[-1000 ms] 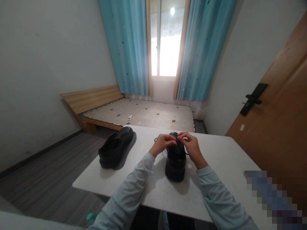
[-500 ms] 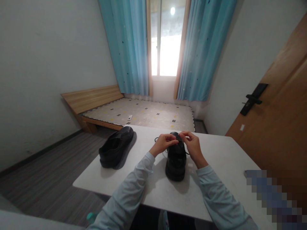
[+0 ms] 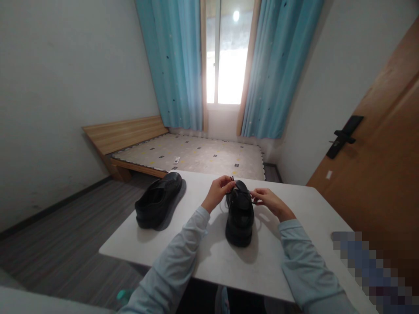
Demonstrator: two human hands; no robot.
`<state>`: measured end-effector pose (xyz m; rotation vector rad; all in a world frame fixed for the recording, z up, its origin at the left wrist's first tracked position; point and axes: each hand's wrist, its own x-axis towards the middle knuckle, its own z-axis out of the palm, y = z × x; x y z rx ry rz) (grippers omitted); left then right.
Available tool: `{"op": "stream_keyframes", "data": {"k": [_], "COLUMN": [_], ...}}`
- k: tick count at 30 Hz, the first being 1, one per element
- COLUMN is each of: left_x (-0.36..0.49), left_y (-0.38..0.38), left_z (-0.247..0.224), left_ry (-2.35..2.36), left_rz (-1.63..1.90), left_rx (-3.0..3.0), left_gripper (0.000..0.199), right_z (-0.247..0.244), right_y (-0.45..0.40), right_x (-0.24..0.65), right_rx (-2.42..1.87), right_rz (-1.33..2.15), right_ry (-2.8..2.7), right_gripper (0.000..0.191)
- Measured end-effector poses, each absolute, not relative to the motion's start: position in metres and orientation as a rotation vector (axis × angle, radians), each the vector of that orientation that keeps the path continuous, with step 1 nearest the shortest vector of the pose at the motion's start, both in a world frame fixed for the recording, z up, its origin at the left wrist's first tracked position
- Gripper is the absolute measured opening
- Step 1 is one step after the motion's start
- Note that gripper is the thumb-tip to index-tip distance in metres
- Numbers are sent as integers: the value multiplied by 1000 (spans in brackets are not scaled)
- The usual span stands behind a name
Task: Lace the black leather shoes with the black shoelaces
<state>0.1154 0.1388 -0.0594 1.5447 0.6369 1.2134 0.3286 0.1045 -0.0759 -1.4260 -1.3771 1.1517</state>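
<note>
A black lace-up shoe (image 3: 240, 222) stands on the white table (image 3: 212, 261), its heel toward me. At its left side my left hand (image 3: 220, 192) pinches a dark shoelace (image 3: 232, 178), whose end sticks up above the fingers. My right hand (image 3: 266, 201) is closed at the shoe's right side, gripping another part of the lace beside the opening. The other black shoe (image 3: 159, 199) lies apart on the left of the table, untouched. The lacing on the near shoe's front is too small and dark to make out.
Beyond the table is a low bed (image 3: 196, 150) with a small white remote-like object (image 3: 176, 160) on it. A wooden door (image 3: 376, 165) with a black handle stands at the right. Something green (image 3: 124, 296) shows below the table at lower left.
My hands have moved apart from over the shoe's top, the left a little leftward and the right to the right and down, each with lace in its fingers. The shoes have stayed put.
</note>
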Motion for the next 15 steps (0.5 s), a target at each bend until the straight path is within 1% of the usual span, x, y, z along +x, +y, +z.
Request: {"op": "stream_keyframes", "data": {"k": [7, 15], "left_x": [110, 110], "left_y": [139, 140], "left_z": [-52, -53], "left_ry": [667, 666], "left_rz": [1345, 1364], "left_rx": [1447, 1396], "left_gripper": [29, 27], "right_z": [-65, -54], "right_y": [104, 102], "right_x": [331, 339], "right_rx": [-1349, -1124], "right_rz": [1012, 853], "right_ry": [-1134, -938], "right_gripper": [27, 17]}}
